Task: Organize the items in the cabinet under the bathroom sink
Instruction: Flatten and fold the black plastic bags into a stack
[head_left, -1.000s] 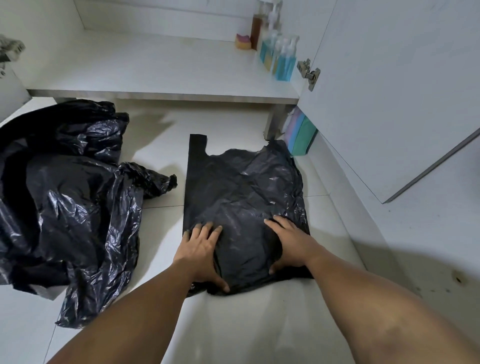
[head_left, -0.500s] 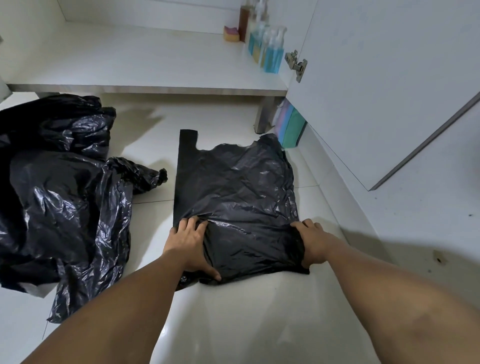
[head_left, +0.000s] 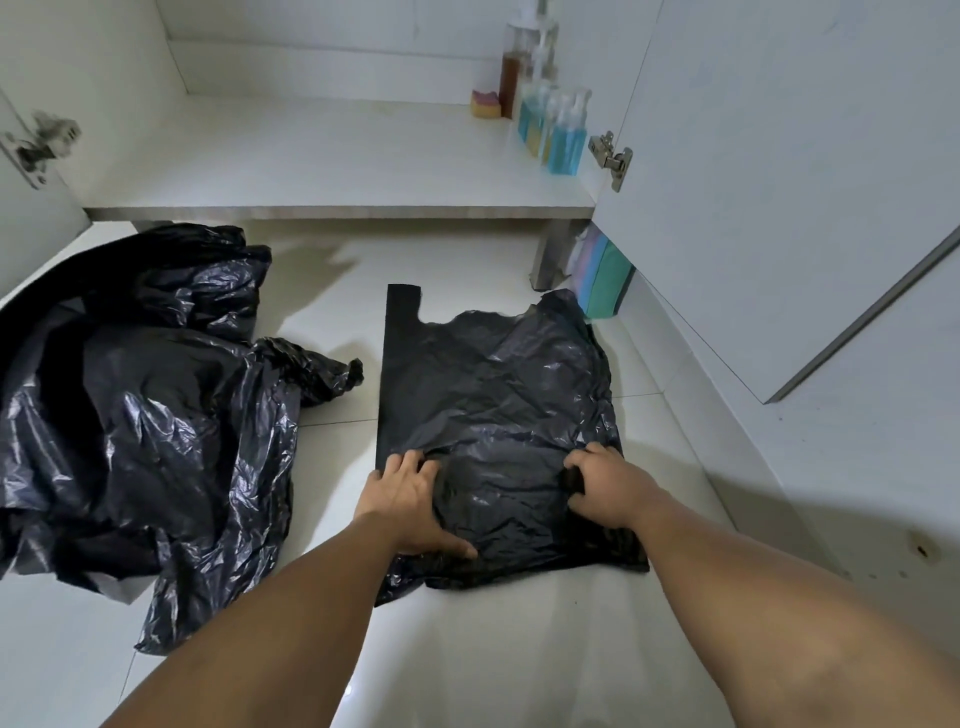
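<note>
Black plastic bag (head_left: 493, 405) is lying spread on the tiled floor (head_left: 467, 649) in front of the open cabinet shelf (head_left: 311, 161), handles pointing far, with both hands working its near end. The left hand (head_left: 402, 499) is pressing the near left corner down, fingers fairly straight and thumb stretched along the near edge. The right hand (head_left: 605, 486) is bunching the near right part, its fingers curled and pinching a gather of film.

Several things could be going wrong from here. One side is being held flat while the other is being gathered, so any fold started now is likely to be running crooked. Air seems to be puffing up the middle, and folding over it would leave a lumpy bundle that springs open. Pulling with the pinching hand against the pinned side is risking a stretch or tear in such thin film. The far right corner is lying right by the coloured packets (head_left: 602, 280) under the cabinet, where it could be catching if dragged.

This bag is looking glossy and heavily crinkled. Its far left handle strap is lying flat and straight, while its far right corner is crumpling. A heap of black bags (head_left: 135, 415) is sprawling near on the left.
</note>
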